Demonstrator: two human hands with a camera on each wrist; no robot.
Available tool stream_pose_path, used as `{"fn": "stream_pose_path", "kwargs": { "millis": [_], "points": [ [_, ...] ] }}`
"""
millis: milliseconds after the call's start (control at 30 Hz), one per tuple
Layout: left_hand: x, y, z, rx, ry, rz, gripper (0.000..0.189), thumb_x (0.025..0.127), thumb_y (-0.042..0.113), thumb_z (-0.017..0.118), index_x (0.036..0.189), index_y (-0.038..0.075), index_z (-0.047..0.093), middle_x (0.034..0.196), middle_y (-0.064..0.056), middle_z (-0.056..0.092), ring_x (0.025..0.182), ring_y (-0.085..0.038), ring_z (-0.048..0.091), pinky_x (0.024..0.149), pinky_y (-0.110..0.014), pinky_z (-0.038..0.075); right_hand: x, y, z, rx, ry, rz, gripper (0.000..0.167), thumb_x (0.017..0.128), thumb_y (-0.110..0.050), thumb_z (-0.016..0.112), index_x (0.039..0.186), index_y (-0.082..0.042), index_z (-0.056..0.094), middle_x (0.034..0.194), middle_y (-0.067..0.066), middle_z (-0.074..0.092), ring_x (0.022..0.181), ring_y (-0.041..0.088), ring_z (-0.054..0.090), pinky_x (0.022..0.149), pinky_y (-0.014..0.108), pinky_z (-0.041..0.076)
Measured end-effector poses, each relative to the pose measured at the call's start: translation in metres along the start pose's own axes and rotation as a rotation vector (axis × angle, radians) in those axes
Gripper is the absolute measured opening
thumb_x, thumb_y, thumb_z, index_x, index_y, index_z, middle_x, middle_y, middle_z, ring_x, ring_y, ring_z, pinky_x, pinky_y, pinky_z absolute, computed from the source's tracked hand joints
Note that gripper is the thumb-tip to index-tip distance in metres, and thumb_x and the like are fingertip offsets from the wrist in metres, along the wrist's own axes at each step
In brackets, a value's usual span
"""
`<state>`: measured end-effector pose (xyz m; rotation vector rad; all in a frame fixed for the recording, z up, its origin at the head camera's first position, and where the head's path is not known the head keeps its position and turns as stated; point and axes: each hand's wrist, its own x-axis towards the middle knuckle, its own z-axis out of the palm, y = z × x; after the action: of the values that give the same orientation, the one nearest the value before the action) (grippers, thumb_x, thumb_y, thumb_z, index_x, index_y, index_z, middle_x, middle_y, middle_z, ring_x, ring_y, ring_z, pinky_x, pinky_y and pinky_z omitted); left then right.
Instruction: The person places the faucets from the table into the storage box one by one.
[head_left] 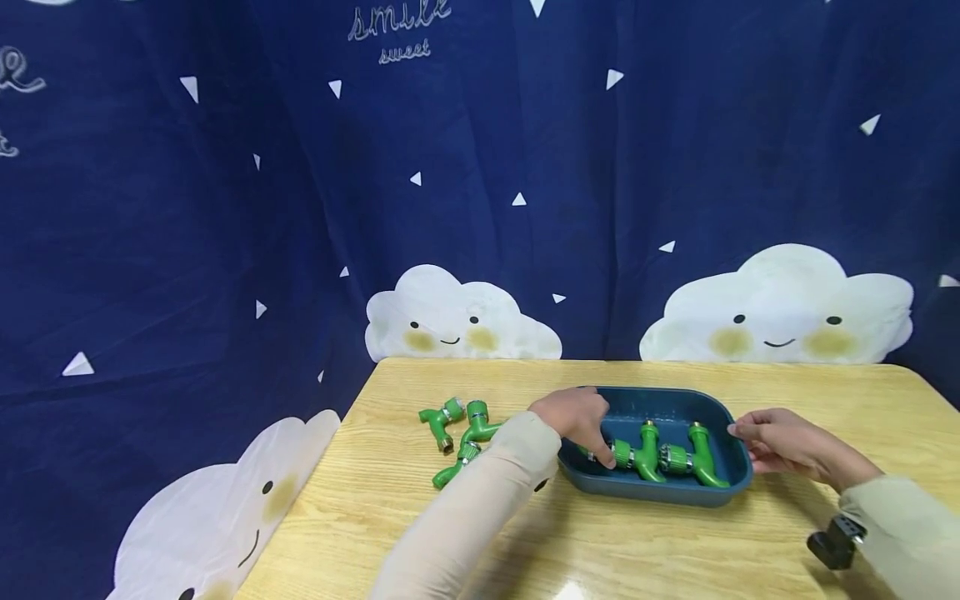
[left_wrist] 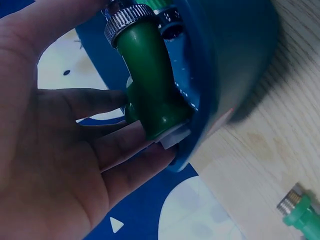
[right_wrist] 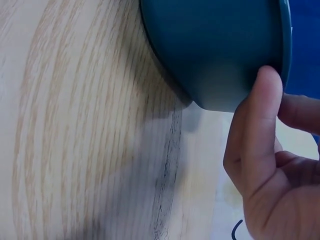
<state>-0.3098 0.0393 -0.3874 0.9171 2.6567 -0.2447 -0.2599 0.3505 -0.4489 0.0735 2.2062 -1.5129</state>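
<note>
Tap (left_wrist: 150, 72), glossy, ribbed-collared, partly hidden, is loosely gripped by the left hand (head_left: 573, 413); the right hand (head_left: 795, 447) pinches the smooth tray (head_left: 654, 490).

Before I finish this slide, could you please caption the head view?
Left hand in a blue tray of green taps, right hand gripping its rim, more taps beside it on a wooden table.
</note>
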Motion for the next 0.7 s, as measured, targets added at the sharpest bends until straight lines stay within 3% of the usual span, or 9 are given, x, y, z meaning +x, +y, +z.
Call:
{"fn": "stream_pose_path", "kwargs": {
  "millis": [233,467,700],
  "points": [
    [0.0024,-0.0008,-0.0013,-0.028,-0.019,-0.013,0.059,0.073,0.061,0.079,0.115,0.023,0.066,0.107,0.009,0.066,0.089,-0.006,0.059,0.077,-0.023,0.051,-0.0001,-0.0014,0.0019,0.012,0.016,0.013,0.028,0.104,-0.016,0.045,0.113,0.007,0.056,0.081,0.002,0.065,0.069,0.010,0.068,0.065,0.027,0.060],
    [0.0061,0.0004,-0.0024,-0.062,-0.041,-0.048,0.062,0.072,0.058,0.082,0.119,0.022,0.064,0.108,0.010,0.065,0.088,-0.006,0.057,0.075,-0.024,0.050,0.0006,-0.0009,0.0016,0.037,0.002,0.018,0.024,0.104,-0.018,0.047,0.110,0.004,0.056,0.076,0.000,0.065,0.067,0.008,0.068,0.065,0.026,0.060],
    [0.0077,0.0089,-0.0049,-0.063,-0.069,-0.107,0.065,0.070,0.056,0.084,0.124,0.027,0.062,0.117,0.013,0.065,0.096,-0.004,0.059,0.080,-0.022,0.051,-0.0007,0.0038,0.0009,0.042,0.020,0.035,0.031,0.105,-0.021,0.046,0.117,0.006,0.054,0.080,0.000,0.065,0.069,0.009,0.067,0.066,0.027,0.060]
  ]
}}
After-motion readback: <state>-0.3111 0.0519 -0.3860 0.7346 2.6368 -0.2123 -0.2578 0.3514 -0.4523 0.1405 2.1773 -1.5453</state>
